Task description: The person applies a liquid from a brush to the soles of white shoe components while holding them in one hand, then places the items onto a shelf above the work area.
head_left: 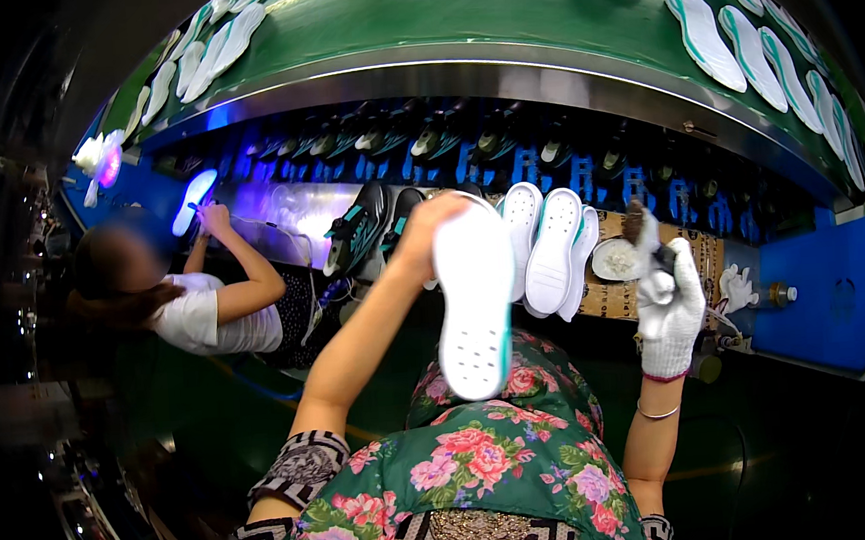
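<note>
My bare left hand [432,232] grips a white shoe sole [475,297] by its upper end. The sole hangs upright over my lap, with small holes toward its lower end and a teal edge. My right hand [672,303], in a white knitted glove, is closed around a brush [636,228] with dark brown bristles, partly blurred. Just left of the brush sits a white dish [612,260] with pale contents, on a brown cardboard sheet [607,302]. Several more white soles [555,253] lean together between my two hands.
Dark shoe uppers [357,227] stand left of the soles, and more hang on a rack behind. A green conveyor belt [455,13] carries soles above. At left a person [220,310] holds a lit sole [193,201]. A small bottle [781,294] lies at right.
</note>
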Motion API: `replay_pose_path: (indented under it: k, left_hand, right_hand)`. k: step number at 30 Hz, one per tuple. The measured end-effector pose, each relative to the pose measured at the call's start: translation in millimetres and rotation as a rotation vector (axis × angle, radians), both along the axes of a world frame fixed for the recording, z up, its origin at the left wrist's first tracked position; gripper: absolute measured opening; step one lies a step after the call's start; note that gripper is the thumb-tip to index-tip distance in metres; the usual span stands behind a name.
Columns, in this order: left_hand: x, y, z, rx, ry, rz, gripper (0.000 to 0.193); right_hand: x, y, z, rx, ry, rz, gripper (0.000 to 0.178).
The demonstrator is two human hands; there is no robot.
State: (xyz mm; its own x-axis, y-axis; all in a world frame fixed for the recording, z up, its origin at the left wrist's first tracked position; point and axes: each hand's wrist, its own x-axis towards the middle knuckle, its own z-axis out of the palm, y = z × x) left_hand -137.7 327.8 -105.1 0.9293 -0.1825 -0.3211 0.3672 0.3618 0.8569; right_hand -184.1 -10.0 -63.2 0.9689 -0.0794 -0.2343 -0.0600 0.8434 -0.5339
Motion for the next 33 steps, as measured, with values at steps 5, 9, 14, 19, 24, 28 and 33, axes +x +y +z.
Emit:
replay_pose_path:
  k: [5,9,14,19,24,28,33]
  left_hand:
    - [-45,-83,-42,-0.52,0.378,-0.111,0.043]
    - [-92,-106,-31,-0.681,0.46,-0.227,0.076]
    - [-102,-108,-21,-1.006,0.394,-0.35,0.102]
    - [-82,-122,20,-0.89,0.321,-0.062,0.101]
    - [-75,-125,24,-1.149,0.147,-0.039,0.092]
    - [-73,-136,35,-0.758,0.15,0.06,0.089]
    - [-71,-140,28,-0.459,0.115,-0.042,0.097]
  right_hand:
    - [-6,41,22,-0.181,0.041,0.133,0.019]
    - [-10,56,21,-0.367,0.025,0.194,0.018]
    - [-12,63,37,-0.484,-0.135,0.239,0.017]
    - [-7,64,56,-0.683,-0.203,0.236,0.022]
    - [4,61,53,-1.317,-0.63,0.047,0.022]
    - [15,65,57,-1.388,-0.723,-0.073,0.024]
    - [5,68,40,-1.656,-0.864,-0.012,0.029]
